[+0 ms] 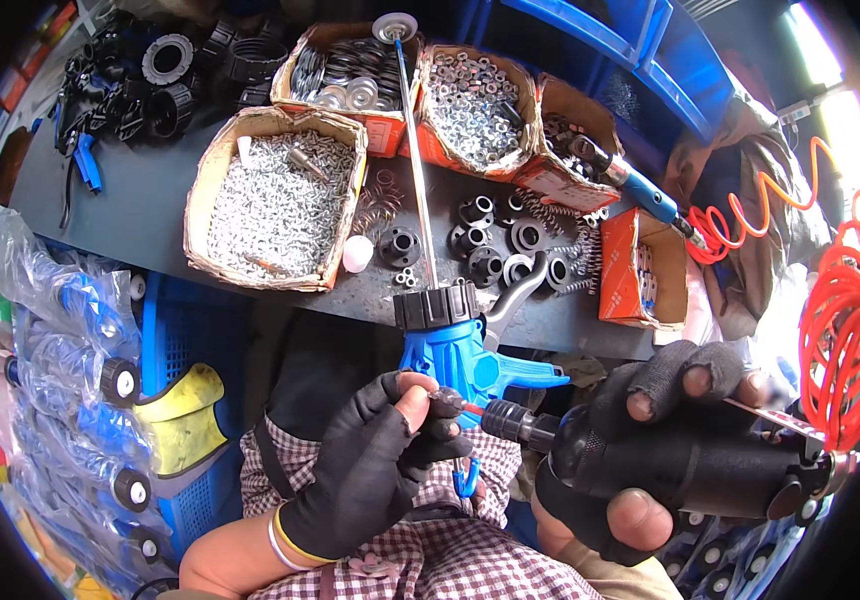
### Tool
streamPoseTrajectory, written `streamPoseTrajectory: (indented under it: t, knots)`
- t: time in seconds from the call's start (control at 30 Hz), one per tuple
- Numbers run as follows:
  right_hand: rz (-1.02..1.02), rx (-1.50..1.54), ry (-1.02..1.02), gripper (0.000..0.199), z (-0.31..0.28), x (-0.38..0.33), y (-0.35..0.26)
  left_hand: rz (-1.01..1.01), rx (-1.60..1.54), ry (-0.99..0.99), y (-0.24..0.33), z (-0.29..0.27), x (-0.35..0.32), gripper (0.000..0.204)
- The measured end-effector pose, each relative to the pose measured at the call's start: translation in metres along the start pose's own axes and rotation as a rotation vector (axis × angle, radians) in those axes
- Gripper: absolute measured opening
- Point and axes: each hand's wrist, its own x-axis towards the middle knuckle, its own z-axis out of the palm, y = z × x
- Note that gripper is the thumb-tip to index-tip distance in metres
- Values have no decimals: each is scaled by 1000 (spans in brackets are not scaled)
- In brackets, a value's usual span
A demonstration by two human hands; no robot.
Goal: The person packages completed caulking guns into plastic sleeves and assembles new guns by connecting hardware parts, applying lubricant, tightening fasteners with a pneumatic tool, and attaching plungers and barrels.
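Note:
My right hand point(640, 440), in a black fingerless glove, is wrapped round a black power screwdriver point(710, 470) at lower right. Its chuck and red-tipped bit point(472, 408) point left. At the bit's end, my gloved left hand point(365, 465) pinches a small metal piece point(445, 398) between thumb and forefinger; its exact kind is too small to tell. Just behind both hands stands a blue plastic tool body point(450, 350) with a black ribbed collar point(436, 306). A long metal rod point(416, 160) rises from the collar to a round disc point(395, 27).
On the dark bench point(140, 190) stand cartons of screws point(275, 200), nuts point(480, 105) and metal discs point(345, 75). Black flanged parts point(485, 265) and springs lie nearer. A blue-handled driver point(650, 195) with a red coiled hose point(750, 225) lies right. Bagged blue parts point(80, 330) are stacked left.

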Motion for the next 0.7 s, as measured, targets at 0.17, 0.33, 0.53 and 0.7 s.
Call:
streamPoseTrajectory:
  t: [0.17,0.33,0.53,0.7]
  knots:
    - [-19,-24,93,93,1,-7,-3,-17,-120,-54,-3,-5,-6,16]
    - [-32,-9,107,93,8,-7,-7,-18,-149,-68,-10,-5,-9,16]
    - [-61,-15,-5,92,-4,-11,-16,-13,-262,-124,-20,-9,-8,18]
    - [-85,-8,-39,89,-17,-15,-14,94,278,-189,-12,-14,-4,33]
